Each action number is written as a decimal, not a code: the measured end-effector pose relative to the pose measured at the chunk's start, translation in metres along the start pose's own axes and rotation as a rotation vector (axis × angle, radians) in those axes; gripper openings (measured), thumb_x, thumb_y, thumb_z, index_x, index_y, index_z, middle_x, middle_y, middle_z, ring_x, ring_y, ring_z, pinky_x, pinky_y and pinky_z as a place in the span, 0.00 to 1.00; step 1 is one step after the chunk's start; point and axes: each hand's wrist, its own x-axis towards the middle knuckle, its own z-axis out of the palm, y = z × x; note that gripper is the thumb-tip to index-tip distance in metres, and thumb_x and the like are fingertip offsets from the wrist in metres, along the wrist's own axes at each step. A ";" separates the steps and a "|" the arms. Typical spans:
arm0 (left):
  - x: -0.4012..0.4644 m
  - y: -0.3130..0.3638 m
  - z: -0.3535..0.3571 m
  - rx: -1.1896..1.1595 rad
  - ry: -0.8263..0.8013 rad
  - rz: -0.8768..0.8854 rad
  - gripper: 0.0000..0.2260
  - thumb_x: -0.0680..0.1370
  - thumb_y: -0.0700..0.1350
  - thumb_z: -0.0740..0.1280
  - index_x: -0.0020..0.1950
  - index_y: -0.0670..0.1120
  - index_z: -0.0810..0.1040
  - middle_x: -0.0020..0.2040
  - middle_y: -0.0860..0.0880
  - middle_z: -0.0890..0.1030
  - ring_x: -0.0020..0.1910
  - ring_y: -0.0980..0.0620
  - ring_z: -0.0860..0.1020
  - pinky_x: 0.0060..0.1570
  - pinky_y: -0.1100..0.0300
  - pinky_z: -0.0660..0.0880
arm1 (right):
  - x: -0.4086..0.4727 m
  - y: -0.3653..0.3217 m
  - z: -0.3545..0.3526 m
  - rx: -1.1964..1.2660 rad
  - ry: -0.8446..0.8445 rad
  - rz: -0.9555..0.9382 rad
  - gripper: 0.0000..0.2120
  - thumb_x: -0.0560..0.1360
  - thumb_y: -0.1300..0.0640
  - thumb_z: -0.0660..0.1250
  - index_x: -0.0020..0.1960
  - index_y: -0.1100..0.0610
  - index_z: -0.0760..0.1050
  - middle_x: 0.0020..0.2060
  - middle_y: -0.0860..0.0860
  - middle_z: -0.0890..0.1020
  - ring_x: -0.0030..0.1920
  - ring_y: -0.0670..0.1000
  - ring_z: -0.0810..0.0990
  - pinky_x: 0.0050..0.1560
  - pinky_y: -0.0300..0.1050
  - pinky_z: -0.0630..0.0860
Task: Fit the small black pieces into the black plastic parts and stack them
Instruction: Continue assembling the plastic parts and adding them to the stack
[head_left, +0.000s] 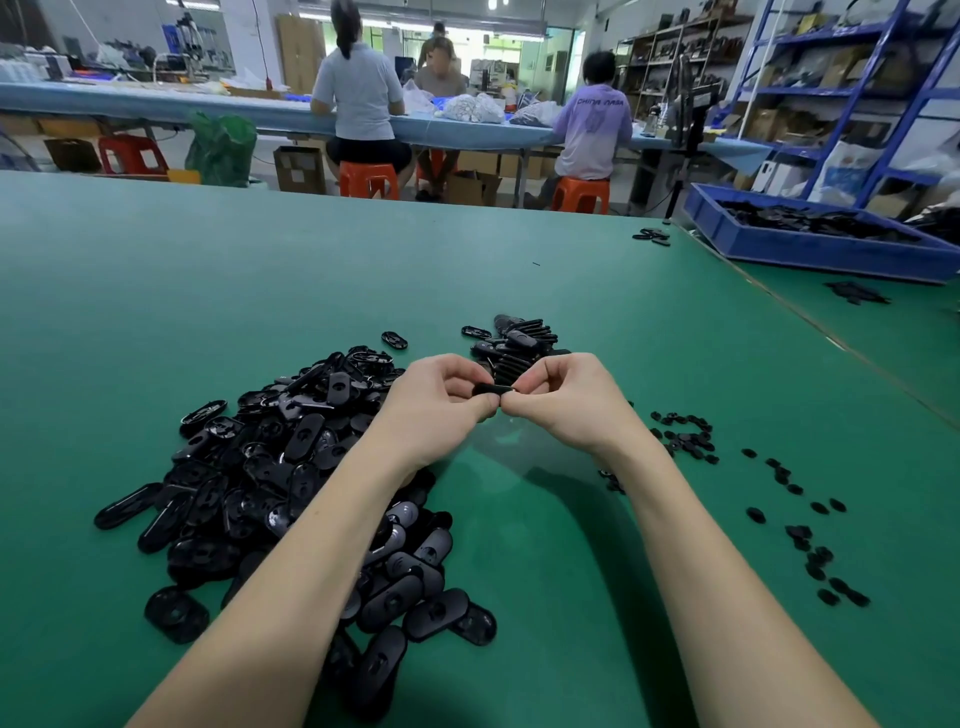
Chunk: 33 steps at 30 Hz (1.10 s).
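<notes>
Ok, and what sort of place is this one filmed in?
Most likely a small factory assembly workshop. Both hands work a black plastic part over a green table heaped with identical parts; other workers sit at a long bench, and blue shelving holds boxed stock.

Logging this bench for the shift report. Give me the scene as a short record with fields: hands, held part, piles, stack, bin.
left hand: left hand pinches one end of the held part
right hand: right hand pinches its other end
held part: black plastic part, above the green table
unfitted parts: large pile of oval parts, under the left forearm
small pieces: scattered small black pieces, right of the right forearm
stack: leaning row of stacked parts, beyond the hands
bin: blue bin, far right, holds black parts
</notes>
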 end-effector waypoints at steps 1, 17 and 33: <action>0.000 -0.001 0.000 0.015 0.021 0.002 0.08 0.74 0.41 0.75 0.44 0.52 0.80 0.33 0.56 0.79 0.32 0.58 0.77 0.38 0.64 0.71 | 0.000 0.000 0.002 0.001 0.003 -0.004 0.11 0.61 0.50 0.78 0.36 0.52 0.78 0.24 0.41 0.74 0.24 0.41 0.69 0.28 0.31 0.67; 0.015 0.006 0.002 0.359 0.162 0.243 0.07 0.71 0.45 0.77 0.47 0.54 0.83 0.42 0.59 0.82 0.32 0.61 0.78 0.39 0.76 0.69 | 0.000 0.010 -0.030 0.130 0.049 0.130 0.07 0.76 0.48 0.74 0.46 0.52 0.83 0.38 0.43 0.87 0.26 0.43 0.73 0.29 0.35 0.68; 0.126 0.032 0.044 0.421 0.090 -0.042 0.03 0.76 0.46 0.70 0.45 0.53 0.84 0.51 0.48 0.84 0.53 0.46 0.82 0.56 0.52 0.80 | 0.000 0.014 -0.036 0.236 0.031 0.153 0.05 0.77 0.51 0.72 0.46 0.52 0.83 0.37 0.44 0.87 0.25 0.42 0.71 0.26 0.29 0.67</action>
